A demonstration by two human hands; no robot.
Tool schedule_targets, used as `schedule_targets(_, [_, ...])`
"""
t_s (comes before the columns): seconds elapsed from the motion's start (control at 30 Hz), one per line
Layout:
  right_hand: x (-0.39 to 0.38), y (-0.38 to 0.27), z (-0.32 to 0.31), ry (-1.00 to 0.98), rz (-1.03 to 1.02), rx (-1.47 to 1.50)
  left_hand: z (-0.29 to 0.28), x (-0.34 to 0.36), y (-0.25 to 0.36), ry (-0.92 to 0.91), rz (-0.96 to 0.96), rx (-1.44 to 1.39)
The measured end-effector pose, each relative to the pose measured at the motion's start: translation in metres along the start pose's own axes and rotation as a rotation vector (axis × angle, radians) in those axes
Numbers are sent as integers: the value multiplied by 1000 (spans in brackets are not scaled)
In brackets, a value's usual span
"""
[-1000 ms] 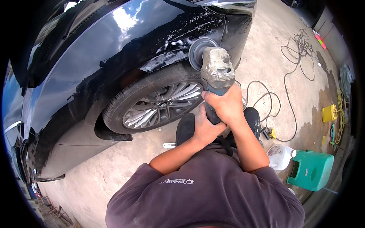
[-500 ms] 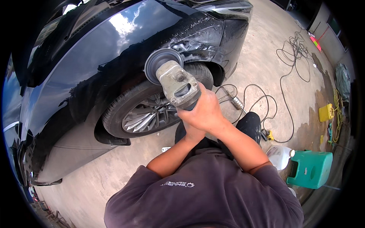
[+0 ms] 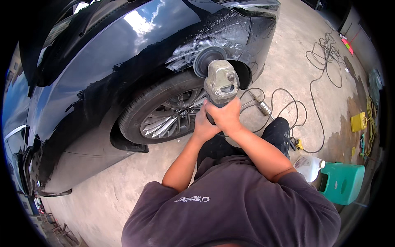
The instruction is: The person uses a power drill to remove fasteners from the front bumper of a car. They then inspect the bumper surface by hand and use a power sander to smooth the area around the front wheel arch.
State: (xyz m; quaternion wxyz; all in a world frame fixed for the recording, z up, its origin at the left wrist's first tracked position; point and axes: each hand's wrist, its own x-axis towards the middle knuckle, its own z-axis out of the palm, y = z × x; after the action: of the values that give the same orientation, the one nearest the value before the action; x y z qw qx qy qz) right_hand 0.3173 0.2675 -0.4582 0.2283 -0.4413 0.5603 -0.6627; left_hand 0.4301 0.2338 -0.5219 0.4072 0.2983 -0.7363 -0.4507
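Note:
Both my hands are wrapped around a rotary power tool [image 3: 222,82] with a worn silver-grey head and dark body. My right hand [image 3: 228,113] grips it just behind the head, and my left hand [image 3: 204,123] closes on the handle just to the left and lower. The tool's round grey disc [image 3: 203,61] is at the black car's front fender [image 3: 119,53], over a scuffed, whitish streaked patch [image 3: 183,53] above the wheel arch. Whether the disc touches the paint is hard to tell. The tyre and silver alloy wheel [image 3: 162,121] sit below it.
Looped cables [image 3: 325,57] and a metal cylindrical tool [image 3: 264,108] lie on the concrete floor [image 3: 94,206] to the right, with a white jug [image 3: 306,166], green plastic container [image 3: 341,183] and yellow container [image 3: 358,122]. A wall [image 3: 358,37] runs along the far right.
The tool swung left and down along the fender half a second ago; now it is back to the right and higher, with both hands still on it.

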Motion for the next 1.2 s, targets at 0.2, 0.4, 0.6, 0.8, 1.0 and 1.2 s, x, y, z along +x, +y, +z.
schedule_targets(0.2, [-9,0,35,-159,-265,-116,-9,-24,-44,154,29,-135])
schedule_targets(0.4, [-21,14,32,-158,-90,35,-12,-33,-29,250,180,154])
schedule_targets(0.6, [-21,9,47,-219,-303,-64,-11,-30,-44,201,205,305])
schedule_targets(0.8, [-12,21,10,-72,5,147,-11,-16,-22,72,16,189])
schedule_targets(1.0, [0,-3,23,-232,-238,-39,8,-24,-32,407,123,-21])
schedule_targets(1.2, [-2,2,18,-152,-214,22,2,-31,-45,206,114,21])
